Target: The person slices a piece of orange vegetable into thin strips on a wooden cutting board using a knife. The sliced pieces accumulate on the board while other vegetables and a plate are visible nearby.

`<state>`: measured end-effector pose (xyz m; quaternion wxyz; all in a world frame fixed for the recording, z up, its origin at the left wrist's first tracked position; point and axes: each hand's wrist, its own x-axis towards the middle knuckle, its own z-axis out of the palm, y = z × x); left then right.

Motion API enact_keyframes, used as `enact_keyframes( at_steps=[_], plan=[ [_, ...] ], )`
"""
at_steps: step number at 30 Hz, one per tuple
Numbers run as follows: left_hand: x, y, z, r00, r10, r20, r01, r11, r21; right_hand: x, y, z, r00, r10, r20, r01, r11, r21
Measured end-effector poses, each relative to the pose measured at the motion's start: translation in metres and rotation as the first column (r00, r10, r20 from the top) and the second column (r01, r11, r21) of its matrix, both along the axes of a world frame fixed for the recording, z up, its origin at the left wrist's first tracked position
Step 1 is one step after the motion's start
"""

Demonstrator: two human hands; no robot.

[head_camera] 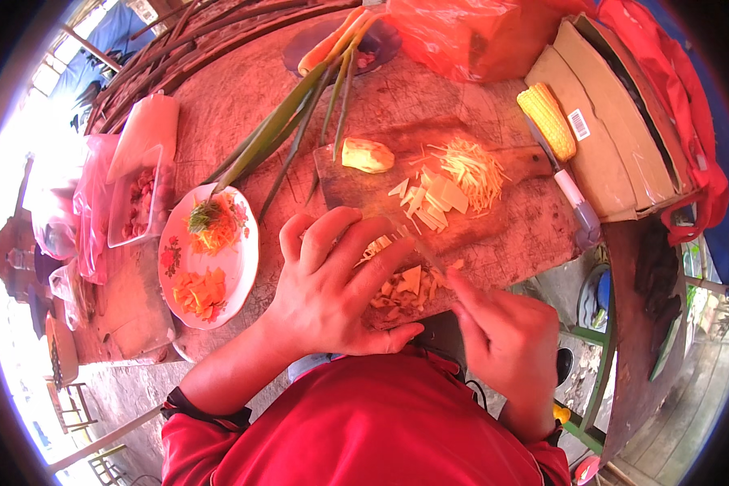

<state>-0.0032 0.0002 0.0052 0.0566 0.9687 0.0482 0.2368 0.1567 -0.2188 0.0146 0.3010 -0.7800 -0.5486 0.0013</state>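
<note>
My left hand (340,279) arches, fingers spread, over pale vegetable strips (373,248) on the wooden cutting board (352,188). Its fingertips are beside the knife blade (422,248); what they press on is mostly hidden. The knife is held in my right hand (504,334), which covers its handle. Beyond the blade lie flat pale slices (437,194) and a heap of thin shreds (477,173). A peeled yellowish vegetable chunk (367,156) rests at the board's far left. Scraps and peelings (404,288) are scattered near the edge closest to me.
Left, a floral plate (243,273) bears orange and green cuttings, beside a plastic container (115,225) of reddish pieces. Green onion stalks (279,130) and carrots (331,42) lie behind. Right are corn (547,121), cardboard (607,152) and a second knife (574,194). A red bag (474,36) stands behind.
</note>
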Motion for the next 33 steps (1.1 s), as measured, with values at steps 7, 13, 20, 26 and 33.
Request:
enact_keyframes(
  at_steps=[7, 13, 20, 26, 33],
  plan=[
    [0.004, -0.003, -0.002, 0.989, -0.006, -0.147, 0.002, 1.000, -0.028, 0.007, -0.025, 0.017, 0.989, -0.144, -0.016, 0.141, 0.983, -0.120],
    [0.002, -0.003, -0.002, 0.993, 0.051, -0.109, -0.051, 0.999, 0.006, 0.005, -0.019, 0.010, 0.992, -0.123, 0.017, 0.124, 0.987, -0.105],
    [0.005, -0.001, 0.000, 0.990, 0.115, -0.078, -0.116, 0.993, -0.008, 0.004, -0.022, 0.020, 0.999, -0.026, 0.023, 0.029, 0.988, -0.154],
    [0.013, -0.001, 0.000, 0.986, 0.136, -0.095, -0.138, 0.990, -0.021, 0.005, -0.029, 0.027, 0.983, -0.155, -0.099, 0.142, 0.981, -0.134],
    [0.012, -0.005, -0.001, 0.998, 0.031, -0.062, -0.030, 0.999, 0.022, 0.010, -0.034, 0.026, 0.974, -0.185, -0.133, 0.168, 0.978, -0.125]
  ],
)
